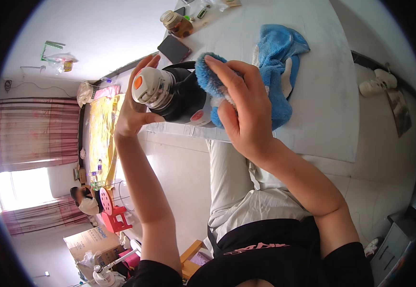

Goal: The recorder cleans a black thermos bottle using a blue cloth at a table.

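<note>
A black insulated bottle (190, 93) with a white lid and an orange button lies tilted above the table's near edge. My left hand (134, 104) is around its lid end, thumb below and fingers above. In my right hand (247, 100) is a bunched blue and white fluffy cloth (208, 77), pressed against the body of the bottle. The bottle's far end is hidden behind the cloth and my right hand. Just beyond that hand, a larger blue plush cloth (279, 46) lies crumpled on the table (322, 118).
Behind the bottle, a dark phone or tablet (174, 48) and an open glass jar (177, 24) of brown liquid stand near the wall. Small items and plastic bags lie at the table's far end. A person (87, 204) is at the far left by a red stool (116, 218).
</note>
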Demonstrator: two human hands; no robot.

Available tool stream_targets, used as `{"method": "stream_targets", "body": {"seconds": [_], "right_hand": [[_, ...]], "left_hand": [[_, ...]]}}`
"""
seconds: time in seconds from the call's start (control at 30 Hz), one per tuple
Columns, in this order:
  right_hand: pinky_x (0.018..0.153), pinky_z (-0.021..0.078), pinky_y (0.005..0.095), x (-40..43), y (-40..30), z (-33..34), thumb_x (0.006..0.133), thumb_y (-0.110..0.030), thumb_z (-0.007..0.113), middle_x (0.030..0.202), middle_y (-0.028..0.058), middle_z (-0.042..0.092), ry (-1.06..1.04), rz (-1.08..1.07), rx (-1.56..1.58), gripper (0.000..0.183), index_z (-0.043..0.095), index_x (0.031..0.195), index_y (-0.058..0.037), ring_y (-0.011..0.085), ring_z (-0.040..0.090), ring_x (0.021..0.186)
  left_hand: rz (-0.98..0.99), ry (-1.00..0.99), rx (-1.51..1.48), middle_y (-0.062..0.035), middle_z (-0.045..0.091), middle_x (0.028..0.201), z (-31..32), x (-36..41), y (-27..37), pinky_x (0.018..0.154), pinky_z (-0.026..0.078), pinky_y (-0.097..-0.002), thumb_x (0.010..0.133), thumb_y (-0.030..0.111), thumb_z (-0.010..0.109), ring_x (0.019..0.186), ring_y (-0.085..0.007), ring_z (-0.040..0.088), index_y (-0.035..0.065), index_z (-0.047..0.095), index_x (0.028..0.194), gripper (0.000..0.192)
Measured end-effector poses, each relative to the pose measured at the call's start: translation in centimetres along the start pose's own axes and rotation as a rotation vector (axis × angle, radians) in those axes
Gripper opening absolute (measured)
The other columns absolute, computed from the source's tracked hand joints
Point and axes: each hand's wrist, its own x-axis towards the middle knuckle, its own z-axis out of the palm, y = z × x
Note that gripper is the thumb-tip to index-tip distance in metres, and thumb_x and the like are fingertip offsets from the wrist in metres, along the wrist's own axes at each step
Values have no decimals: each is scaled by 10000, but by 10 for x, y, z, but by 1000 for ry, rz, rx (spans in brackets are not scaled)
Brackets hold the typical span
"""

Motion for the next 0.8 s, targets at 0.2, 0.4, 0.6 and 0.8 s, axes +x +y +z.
{"method": "stream_targets", "body": {"seconds": [0.2, 0.4, 0.6, 0.8], "right_hand": [[766, 494, 366, -8, -1, 20, 737, -63, 687, 1139, 86, 521, 61, -220, -151, 663, 542, 1371, -192, 248, 537, 941], [718, 492, 319, -18, 20, 35, 807, -179, 625, 1100, 53, 528, -57, -336, -347, 572, 544, 1369, -241, 207, 543, 915], [759, 510, 362, -11, 23, 27, 769, -101, 656, 1113, 98, 532, -140, -98, -319, 652, 500, 1396, -186, 264, 559, 938], [791, 513, 375, -4, 24, 8, 759, -28, 649, 1120, 121, 536, -43, 64, -302, 653, 508, 1384, -157, 284, 563, 958]], "left_hand": [[1, 458, 39, -146, 524, 1257, 44, -36, -9, 1048, 418, -378, 486, 124, 935, 1197, -257, 522, -2, 360, 1379, 1070], [-12, 485, 68, -138, 571, 1195, 49, -32, -7, 992, 453, -355, 552, 122, 908, 1113, -233, 577, -8, 400, 1330, 939], [-33, 462, 86, -145, 575, 1189, 46, -32, -4, 999, 451, -351, 526, 156, 922, 1115, -237, 579, -19, 412, 1319, 960], [-11, 462, 146, -140, 578, 1194, 49, -30, -8, 1026, 428, -371, 487, 173, 932, 1126, -249, 575, -18, 415, 1327, 1005]]}}
